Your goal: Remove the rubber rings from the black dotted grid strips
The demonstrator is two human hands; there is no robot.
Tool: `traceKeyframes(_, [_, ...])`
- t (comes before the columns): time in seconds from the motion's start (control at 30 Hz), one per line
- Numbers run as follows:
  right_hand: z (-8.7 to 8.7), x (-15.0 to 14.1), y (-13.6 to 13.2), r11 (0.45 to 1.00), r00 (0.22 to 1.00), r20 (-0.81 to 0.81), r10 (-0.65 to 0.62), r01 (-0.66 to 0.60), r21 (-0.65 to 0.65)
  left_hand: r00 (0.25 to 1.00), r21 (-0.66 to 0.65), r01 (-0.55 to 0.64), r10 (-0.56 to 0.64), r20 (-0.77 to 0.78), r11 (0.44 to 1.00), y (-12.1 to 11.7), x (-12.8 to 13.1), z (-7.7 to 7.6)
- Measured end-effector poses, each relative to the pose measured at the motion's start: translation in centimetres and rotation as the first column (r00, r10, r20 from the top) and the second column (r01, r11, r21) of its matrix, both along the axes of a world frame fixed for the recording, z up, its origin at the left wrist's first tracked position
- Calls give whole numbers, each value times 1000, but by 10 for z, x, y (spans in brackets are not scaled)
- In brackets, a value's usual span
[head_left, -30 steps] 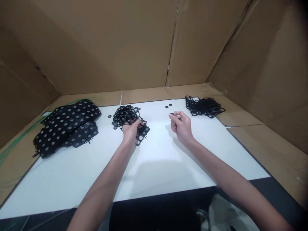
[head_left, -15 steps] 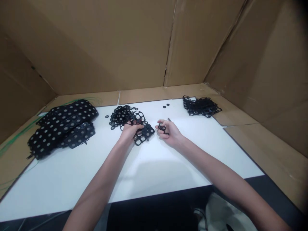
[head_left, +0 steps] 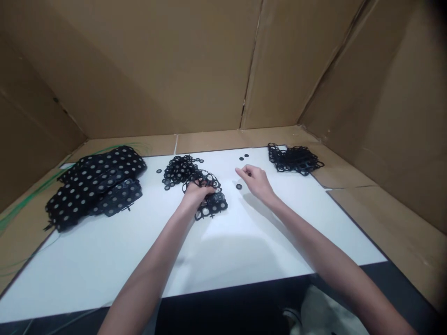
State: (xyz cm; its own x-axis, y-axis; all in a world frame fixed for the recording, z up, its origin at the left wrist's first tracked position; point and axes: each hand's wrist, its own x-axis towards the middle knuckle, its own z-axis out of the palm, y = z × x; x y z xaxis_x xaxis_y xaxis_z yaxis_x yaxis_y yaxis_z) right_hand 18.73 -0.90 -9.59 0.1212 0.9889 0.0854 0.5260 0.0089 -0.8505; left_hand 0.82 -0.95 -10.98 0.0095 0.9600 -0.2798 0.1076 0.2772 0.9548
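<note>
My left hand (head_left: 198, 191) is closed on a black perforated sheet (head_left: 211, 207) with rows of round holes, some with discs still in them. Part of the sheet lies under the fingers. Curled fingers and thumb pinch together on my right hand (head_left: 256, 180), raised above the white board. A bit of a small black ring (head_left: 249, 174) shows among its fingers; most of it is hidden. Just below and left of that hand is a loose black ring (head_left: 239, 186). Behind my left hand lies a heap of small black rings (head_left: 179, 168).
Black dotted sheets (head_left: 94, 186) are piled at the left, beside green strands (head_left: 33, 190). Perforated black sheets (head_left: 295, 159) lie stacked at the back right. Two loose black discs (head_left: 246, 156) sit near the far edge of the white board (head_left: 272, 251). Cardboard walls (head_left: 157, 70) surround it.
My right hand has moved up and to the right, and its fingers have drawn closer together. One black ring has left it and shows below. My left hand still grips the sheet.
</note>
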Motion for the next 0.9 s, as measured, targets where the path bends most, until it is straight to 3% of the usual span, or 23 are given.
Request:
traceKeyframes(0.03, [1,2,2,1000,970,242,15,-18,12,1000,13,2,-2,-22,1000,0,-1,-1])
traceKeyframes(0.1, [1,5,4,992,822,555,127,-92,-91,1000,33,-15,16,-22,999,1,-2,-2])
traceKeyframes(0.2, [-4,5,3,967,668,702,246,-124,-222,998,12,-46,46,46,999,0,-1,1])
traceKeyframes(0.33, [-8,7,1,971,655,720,230,-111,-210,987,-57,18,-9,161,998,-6,3,9])
traceKeyframes(0.43, [-3,2,13,977,712,669,213,-167,-133,980,-81,76,-60,187,994,-11,6,12])
traceKeyframes(0.53, [10,-25,41,962,827,528,196,-265,59,975,-88,115,-96,202,989,-13,9,12])
traceKeyframes(0.6, [19,-57,65,932,857,449,253,-341,125,979,-84,138,-123,162,987,-13,9,10])
traceKeyframes(0.77, [24,-143,114,812,754,437,491,-577,83,978,-95,209,-208,21,973,-11,7,7])
traceKeyframes(0.9, [13,-171,126,742,700,426,573,-664,93,965,-180,257,-261,-2,950,-10,6,5])
